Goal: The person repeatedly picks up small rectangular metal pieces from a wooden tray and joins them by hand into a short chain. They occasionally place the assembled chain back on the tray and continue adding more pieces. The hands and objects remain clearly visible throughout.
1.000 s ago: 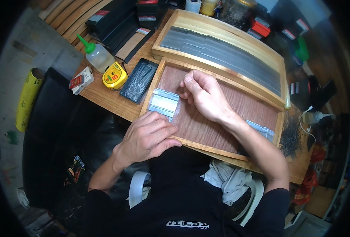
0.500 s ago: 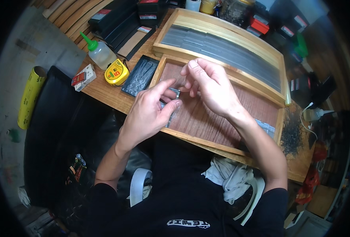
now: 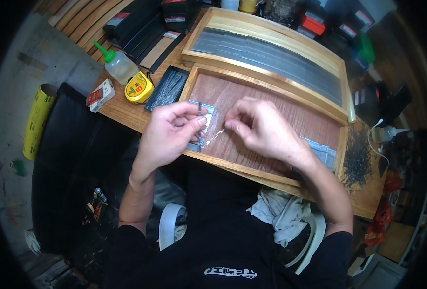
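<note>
My left hand (image 3: pixel 167 132) pinches a narrow dark metal strip (image 3: pixel 200 110) between thumb and fingers, over the left end of a shallow wooden tray (image 3: pixel 266 171). Under those fingers lie flat grey metal pieces (image 3: pixel 210 111), partly covered by the hand. My right hand (image 3: pixel 261 126) is closed in a pinch above the tray's middle. From its fingertips a thin, pale, jagged strip (image 3: pixel 215 137) slants down toward the left hand. More grey pieces (image 3: pixel 322 153) lie at the tray's right end, partly behind my right forearm.
Behind the tray, a second wooden frame (image 3: pixel 271 73) holds rows of grey strips (image 3: pixel 266 55). To the left are a black tray of thin strips (image 3: pixel 170 87), a yellow tape measure (image 3: pixel 139 88), a green-capped bottle (image 3: pixel 119 67) and a small box (image 3: pixel 100 95). Black powder (image 3: pixel 359 161) covers the table's right end.
My right hand has lowered toward the tray, and the pale jagged strip now shows at its fingertips. My left hand has shifted slightly left, with the dark strip now plainly visible.
</note>
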The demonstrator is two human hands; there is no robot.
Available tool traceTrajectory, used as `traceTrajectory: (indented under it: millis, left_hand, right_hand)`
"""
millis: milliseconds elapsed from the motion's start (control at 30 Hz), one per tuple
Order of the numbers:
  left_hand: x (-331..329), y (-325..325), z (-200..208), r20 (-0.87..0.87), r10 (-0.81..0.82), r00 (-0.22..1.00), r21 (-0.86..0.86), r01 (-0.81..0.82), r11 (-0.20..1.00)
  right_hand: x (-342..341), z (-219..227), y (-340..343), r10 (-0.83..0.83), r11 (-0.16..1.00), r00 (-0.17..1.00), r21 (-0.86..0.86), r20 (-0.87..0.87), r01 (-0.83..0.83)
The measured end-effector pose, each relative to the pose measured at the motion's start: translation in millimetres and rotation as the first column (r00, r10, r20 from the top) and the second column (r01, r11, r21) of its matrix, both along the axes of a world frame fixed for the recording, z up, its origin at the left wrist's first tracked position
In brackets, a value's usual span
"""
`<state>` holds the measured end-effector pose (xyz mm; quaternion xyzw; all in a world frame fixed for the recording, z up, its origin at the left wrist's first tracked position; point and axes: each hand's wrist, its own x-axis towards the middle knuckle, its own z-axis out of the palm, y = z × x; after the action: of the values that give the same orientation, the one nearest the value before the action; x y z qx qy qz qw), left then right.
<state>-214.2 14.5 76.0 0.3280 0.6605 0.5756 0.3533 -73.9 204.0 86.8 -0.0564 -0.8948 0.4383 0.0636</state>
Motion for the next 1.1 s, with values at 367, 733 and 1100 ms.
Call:
traceTrajectory:
  millis: [367, 733, 1100]
  left_hand:
    - [-14, -28, -12, 0.233, 0.119, 0.965, 0.186, -0.164, 0.969]
    - [-12, -38, -16, 0.248, 0.087, 0.965, 0.205, -0.140, 0.969]
    - [-11, -36, -21, 0.253, 0.085, 0.964, 0.190, -0.136, 0.972]
  right_hand:
    - [-33, -8, -23, 0.368, 0.913, 0.926, 0.157, 0.086, -0.377]
    - [-5, 13, 8, 0.317, 0.893, 0.930, 0.273, 0.185, -0.359]
    - [-10, 24, -22, 0.326, 0.732, 0.891, 0.512, 0.316, -0.449]
